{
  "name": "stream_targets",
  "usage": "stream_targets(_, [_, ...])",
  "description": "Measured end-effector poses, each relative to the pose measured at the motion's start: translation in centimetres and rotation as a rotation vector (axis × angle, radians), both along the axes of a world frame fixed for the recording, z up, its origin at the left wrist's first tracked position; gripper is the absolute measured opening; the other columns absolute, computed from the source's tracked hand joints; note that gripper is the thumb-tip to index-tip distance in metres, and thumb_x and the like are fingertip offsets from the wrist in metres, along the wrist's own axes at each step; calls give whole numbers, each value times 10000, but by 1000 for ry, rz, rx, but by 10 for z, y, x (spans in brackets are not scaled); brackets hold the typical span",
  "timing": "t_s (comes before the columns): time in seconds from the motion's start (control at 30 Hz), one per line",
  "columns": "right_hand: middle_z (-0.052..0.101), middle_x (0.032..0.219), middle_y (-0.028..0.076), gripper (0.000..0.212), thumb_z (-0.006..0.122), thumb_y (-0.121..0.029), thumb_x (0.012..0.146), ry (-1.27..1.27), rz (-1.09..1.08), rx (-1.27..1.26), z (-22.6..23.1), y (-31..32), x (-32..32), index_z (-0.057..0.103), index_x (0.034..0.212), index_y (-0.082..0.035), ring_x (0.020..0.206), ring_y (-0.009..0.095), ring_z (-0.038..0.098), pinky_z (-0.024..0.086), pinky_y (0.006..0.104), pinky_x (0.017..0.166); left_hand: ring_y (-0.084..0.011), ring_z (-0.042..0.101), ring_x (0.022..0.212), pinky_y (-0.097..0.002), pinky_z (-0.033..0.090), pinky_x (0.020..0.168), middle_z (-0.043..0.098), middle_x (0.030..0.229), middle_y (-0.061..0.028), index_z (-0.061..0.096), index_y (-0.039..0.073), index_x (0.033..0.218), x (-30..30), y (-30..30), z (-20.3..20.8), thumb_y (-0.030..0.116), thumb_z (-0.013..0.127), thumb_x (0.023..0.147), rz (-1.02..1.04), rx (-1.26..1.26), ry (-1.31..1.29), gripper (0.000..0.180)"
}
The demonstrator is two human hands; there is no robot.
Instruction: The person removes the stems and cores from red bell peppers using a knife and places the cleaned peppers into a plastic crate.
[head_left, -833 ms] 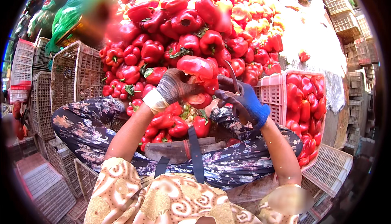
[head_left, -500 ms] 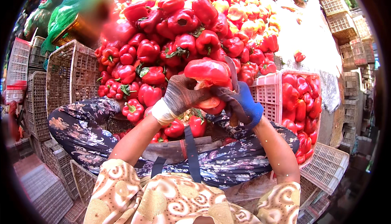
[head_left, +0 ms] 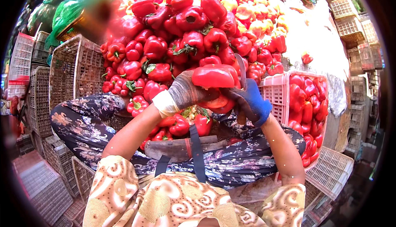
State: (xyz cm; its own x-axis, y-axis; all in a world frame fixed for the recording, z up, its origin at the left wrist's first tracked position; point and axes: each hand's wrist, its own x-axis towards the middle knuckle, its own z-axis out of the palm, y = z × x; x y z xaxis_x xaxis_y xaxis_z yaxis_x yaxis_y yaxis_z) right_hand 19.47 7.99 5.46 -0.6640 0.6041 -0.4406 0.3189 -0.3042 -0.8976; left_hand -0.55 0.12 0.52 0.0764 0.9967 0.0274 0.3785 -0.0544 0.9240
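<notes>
My left hand [head_left: 185, 90], in a worn dark glove with a white cuff, is closed around a cut red bell pepper [head_left: 213, 76] in front of me. The pepper is split, its upper part smooth side up and another cut piece [head_left: 218, 102] below it between my hands. My right hand [head_left: 255, 103], in a blue and dark glove, is closed on a knife [head_left: 241, 71]. Its blade points up and away beside the pepper, and the brown handle end shows under the palm. The right fingertips are hidden behind the pepper.
A big heap of red peppers [head_left: 154, 47] lies ahead. A pink crate [head_left: 275, 91] full of peppers stands at my right. An upright crate [head_left: 64, 72] is at my left, near stacked crates [head_left: 39, 99]. A wooden board [head_left: 177, 147] lies before my lap.
The cut pepper has turned slightly in my hands, and its pale inside shows less. The knife blade has swung a little to the right. The whole view has shifted slightly.
</notes>
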Motion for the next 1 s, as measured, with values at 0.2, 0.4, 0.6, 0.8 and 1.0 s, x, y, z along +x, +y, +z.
stream_targets(0.2, [674,848,39,425,710,-227,850,12,95,249,-12,4,1,596,1177,20,803,116,615,527,286,663,-244,663,984,-369,514,846,691,1042,-96,661,139,1108,3,-2,-33,340,778,757,-64,198,-66,422])
stream_targets(0.4, [666,1073,87,524,659,-279,869,100,67,-137,-9,9,6,511,1315,-46,909,137,660,554,259,670,-242,668,938,-351,504,820,688,1052,-111,659,110,1137,10,-15,9,291,801,729,42,-48,-169,469])
stream_targets(0.6, [659,1092,79,463,642,-259,892,165,49,-299,20,9,2,526,1292,-56,982,165,650,553,310,797,-140,625,951,-310,474,871,686,1027,-91,632,64,1202,14,-22,45,255,785,737,131,-242,-540,526])
stream_targets(0.8, [631,1167,79,503,653,-228,900,412,-48,-475,6,-2,-1,477,1328,-31,1070,189,618,513,357,933,-112,608,965,-275,474,885,664,1045,-43,646,5,1147,13,-33,57,247,699,765,185,-283,-719,455])
stream_targets(1.0, [655,1099,99,462,623,-294,911,224,61,33,6,-11,-13,534,1279,-30,951,166,646,553,311,762,-191,657,981,-317,503,865,681,1063,-123,585,51,1244,1,-36,48,291,744,776,186,-87,-239,550])
